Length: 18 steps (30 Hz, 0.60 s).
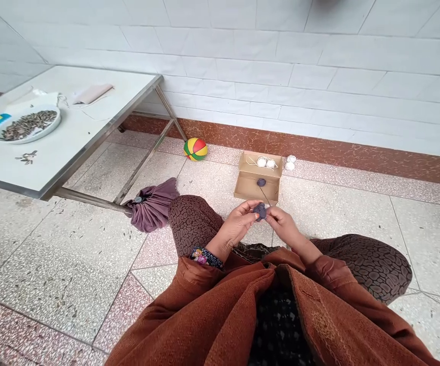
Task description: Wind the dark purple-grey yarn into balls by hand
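My left hand (pixel 238 221) is closed around a small dark purple-grey yarn piece (pixel 260 211), which looks crocheted or knitted. Close against its right edge, the fingers of my right hand (pixel 284 225) are pinched together where a dark yarn strand (pixel 266 195) meets them. Whether a thin hook is also in those fingers, I cannot tell. The strand runs up to a small dark yarn ball (pixel 261 182) in an open cardboard box (pixel 242 185) on the floor in front of me. White yarn balls (pixel 266 162) rest on the box's opened lid.
More white balls (pixel 290 162) sit right of the box by the wall. A colourful ball (pixel 196 149) lies near the table leg. A purple cloth bundle (pixel 154 206) is left of my knee. The metal-framed table (pixel 101 109) bears a tray (pixel 54 127) of small dark pieces.
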Each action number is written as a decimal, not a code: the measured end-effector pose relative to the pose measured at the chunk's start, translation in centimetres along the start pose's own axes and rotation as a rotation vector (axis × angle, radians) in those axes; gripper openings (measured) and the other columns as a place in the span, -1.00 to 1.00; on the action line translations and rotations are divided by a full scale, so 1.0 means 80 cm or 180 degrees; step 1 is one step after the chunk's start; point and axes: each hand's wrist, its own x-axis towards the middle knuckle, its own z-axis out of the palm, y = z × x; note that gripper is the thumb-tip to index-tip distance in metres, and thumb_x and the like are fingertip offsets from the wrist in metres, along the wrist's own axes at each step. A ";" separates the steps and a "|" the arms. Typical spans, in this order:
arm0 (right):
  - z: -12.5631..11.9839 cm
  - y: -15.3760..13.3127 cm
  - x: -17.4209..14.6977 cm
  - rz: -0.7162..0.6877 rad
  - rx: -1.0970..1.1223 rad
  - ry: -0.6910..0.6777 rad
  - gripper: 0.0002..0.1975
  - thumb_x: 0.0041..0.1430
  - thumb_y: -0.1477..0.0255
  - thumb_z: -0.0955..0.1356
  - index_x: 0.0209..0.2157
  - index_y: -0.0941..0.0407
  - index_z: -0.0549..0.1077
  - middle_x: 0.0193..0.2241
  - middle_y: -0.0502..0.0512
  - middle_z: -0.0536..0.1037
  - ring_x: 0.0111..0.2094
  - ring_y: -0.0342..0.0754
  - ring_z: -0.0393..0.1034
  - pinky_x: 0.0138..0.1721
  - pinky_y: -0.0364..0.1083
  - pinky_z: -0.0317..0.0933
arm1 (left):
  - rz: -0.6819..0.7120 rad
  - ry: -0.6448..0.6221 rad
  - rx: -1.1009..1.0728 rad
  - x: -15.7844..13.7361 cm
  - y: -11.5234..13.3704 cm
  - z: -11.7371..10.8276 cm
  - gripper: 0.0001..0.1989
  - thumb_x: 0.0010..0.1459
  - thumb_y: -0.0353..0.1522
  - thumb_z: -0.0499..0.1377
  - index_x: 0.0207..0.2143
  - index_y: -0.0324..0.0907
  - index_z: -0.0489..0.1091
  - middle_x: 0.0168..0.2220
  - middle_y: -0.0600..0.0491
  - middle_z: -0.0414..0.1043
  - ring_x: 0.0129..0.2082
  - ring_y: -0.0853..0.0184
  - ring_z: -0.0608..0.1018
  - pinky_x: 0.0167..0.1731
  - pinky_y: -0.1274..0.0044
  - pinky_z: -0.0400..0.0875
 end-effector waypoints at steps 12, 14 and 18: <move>-0.024 -0.039 0.003 -0.0331 -0.0418 -0.0312 -0.78 0.41 0.30 0.31 -0.28 0.04 0.56 -0.36 0.10 0.53 -0.30 -0.01 0.44 -0.21 -0.05 0.32 | 0.0332 0.0239 0.1395 0.003 0.001 0.000 -0.54 -0.15 -0.48 0.40 -0.13 -0.18 0.47 -0.29 0.08 0.49 -0.27 0.39 0.48 -0.17 0.50 0.32; -0.031 -0.036 0.012 -0.0322 -0.0459 -0.0256 -0.78 0.40 0.29 0.32 -0.28 0.03 0.57 -0.35 0.10 0.54 -0.29 0.00 0.44 -0.21 -0.04 0.32 | 0.0285 0.0032 0.1497 0.000 0.005 0.003 -0.46 -0.15 -0.51 0.38 -0.04 -0.16 0.42 -0.31 0.12 0.45 -0.31 0.41 0.46 -0.23 0.52 0.29; -0.032 -0.018 0.025 -0.0165 -0.0242 -0.0080 -0.78 0.37 0.28 0.33 -0.30 0.05 0.56 -0.38 0.09 0.54 -0.30 0.00 0.44 -0.22 -0.04 0.33 | 0.0101 -0.0472 0.1277 -0.006 0.013 0.006 -0.38 -0.12 -0.52 0.35 0.05 -0.13 0.37 -0.26 0.11 0.44 -0.26 0.39 0.47 -0.20 0.50 0.29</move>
